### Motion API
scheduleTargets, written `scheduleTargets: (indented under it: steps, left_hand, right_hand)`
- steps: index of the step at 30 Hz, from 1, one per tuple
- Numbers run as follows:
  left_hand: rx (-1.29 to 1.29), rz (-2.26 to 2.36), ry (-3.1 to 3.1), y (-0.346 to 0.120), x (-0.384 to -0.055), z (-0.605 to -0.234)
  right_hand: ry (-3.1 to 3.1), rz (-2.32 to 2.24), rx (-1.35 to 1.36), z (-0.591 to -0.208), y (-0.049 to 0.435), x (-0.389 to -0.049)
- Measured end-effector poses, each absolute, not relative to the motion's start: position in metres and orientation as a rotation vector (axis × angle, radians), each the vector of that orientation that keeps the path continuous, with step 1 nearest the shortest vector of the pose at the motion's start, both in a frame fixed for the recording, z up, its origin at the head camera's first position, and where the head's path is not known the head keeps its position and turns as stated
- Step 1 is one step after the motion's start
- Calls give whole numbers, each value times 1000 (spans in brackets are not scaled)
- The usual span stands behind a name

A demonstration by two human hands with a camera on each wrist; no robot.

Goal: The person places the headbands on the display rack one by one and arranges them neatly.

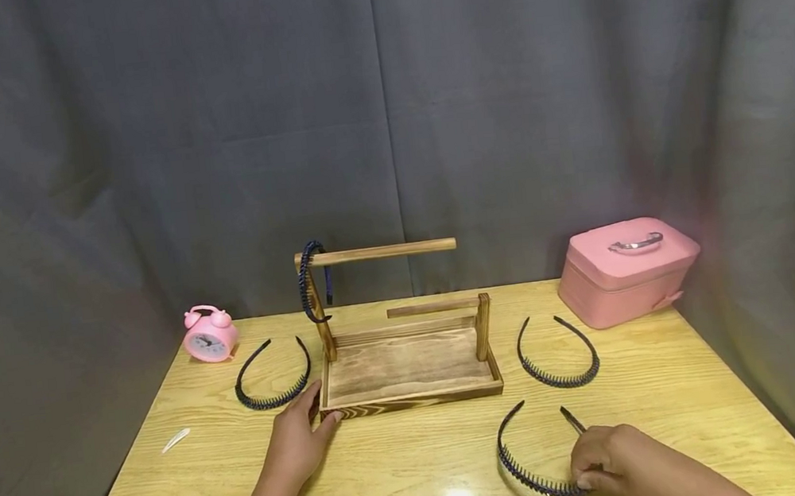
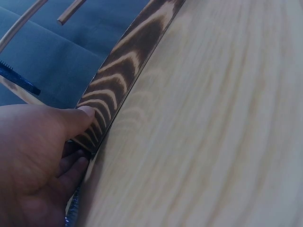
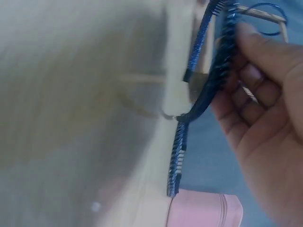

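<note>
A wooden stand (image 1: 412, 400) with a tray base and two bar arms stands mid-table. My left hand (image 1: 300, 447) holds its front left corner, thumb (image 2: 80, 118) on the dark-grained front face and fingers around the side. Over the upper bar's left end hangs a dark blue toothed headband (image 1: 306, 285). With my right hand (image 1: 622, 462) I pinch another toothed headband (image 1: 527, 475) by its curved side, in front of the stand's right end; its two tips point away from me. In the right wrist view this headband (image 3: 220, 68) shows between thumb and fingers.
One headband (image 1: 272, 401) lies left of the stand, another (image 1: 561, 381) to its right. A pink alarm clock (image 1: 210, 338) stands at the back left, with a white hair clip (image 1: 175, 439) nearer me. The pink case (image 1: 623, 278) occupies the back right. Grey curtains surround the table.
</note>
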State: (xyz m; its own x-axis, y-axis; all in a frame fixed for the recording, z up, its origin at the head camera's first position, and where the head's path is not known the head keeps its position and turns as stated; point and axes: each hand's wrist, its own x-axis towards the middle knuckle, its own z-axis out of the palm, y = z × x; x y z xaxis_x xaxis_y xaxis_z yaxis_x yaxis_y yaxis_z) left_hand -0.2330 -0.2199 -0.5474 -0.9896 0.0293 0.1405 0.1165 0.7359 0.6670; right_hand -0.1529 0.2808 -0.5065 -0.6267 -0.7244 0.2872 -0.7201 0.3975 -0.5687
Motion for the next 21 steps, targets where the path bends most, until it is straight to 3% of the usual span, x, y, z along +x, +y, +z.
scheduleTargets:
  steps: [8,15,21]
  left_hand:
    - [-124,-1083,-2814,-220,-233,-547]
    - [-119,-1100,-2829,-223,-236,-549]
    - [-118,-1101,-2812,-222,-236,-551]
  right_hand:
    - [2409,-1781,-905,-472,270,-148]
    - [1472,-2625,-968,-426,229,-175]
    - [1376,-2953,-538,-393,194,-202]
